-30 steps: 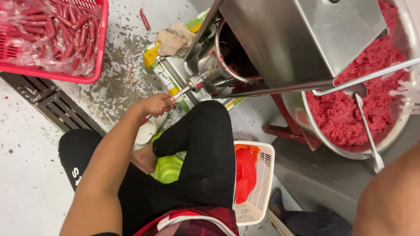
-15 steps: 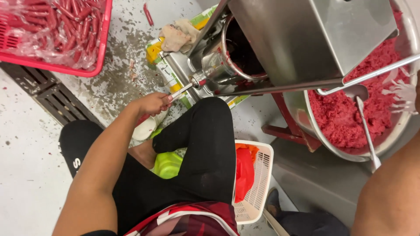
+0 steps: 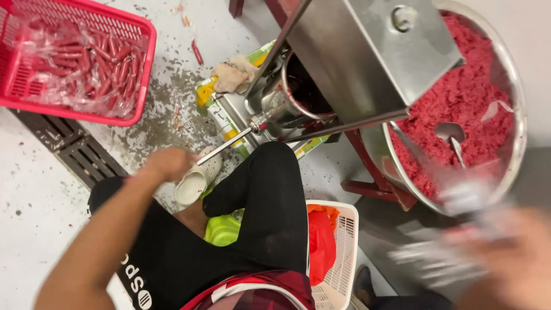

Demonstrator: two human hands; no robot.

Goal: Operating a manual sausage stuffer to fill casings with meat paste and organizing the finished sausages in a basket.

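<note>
My left hand (image 3: pixel 169 163) is curled and blurred, just left of the tip of a thin steel nozzle (image 3: pixel 227 145). The nozzle sticks out of a stainless-steel stuffing machine (image 3: pixel 367 57). I cannot see whether this hand holds anything. My right hand (image 3: pixel 516 267) is at the lower right, strongly blurred, with a pale translucent thing (image 3: pixel 442 258) in its fingers. It hovers below a large steel bowl (image 3: pixel 519 143) of red minced meat (image 3: pixel 459 97), in which a metal spoon (image 3: pixel 452 136) lies.
A red basket (image 3: pixel 143 63) of sausages in clear plastic sits at the upper left, beside a floor drain grate (image 3: pixel 74 150). A white basket (image 3: pixel 343 241) with red material stands by my knee. A white clog (image 3: pixel 195 181), a rag (image 3: pixel 232 77) and the machine's red stand (image 3: pixel 379 192) are nearby.
My left hand has drawn back to the left, off the nozzle tip. My right hand has swung in at the lower right with the pale thing. The view has tilted slightly.
</note>
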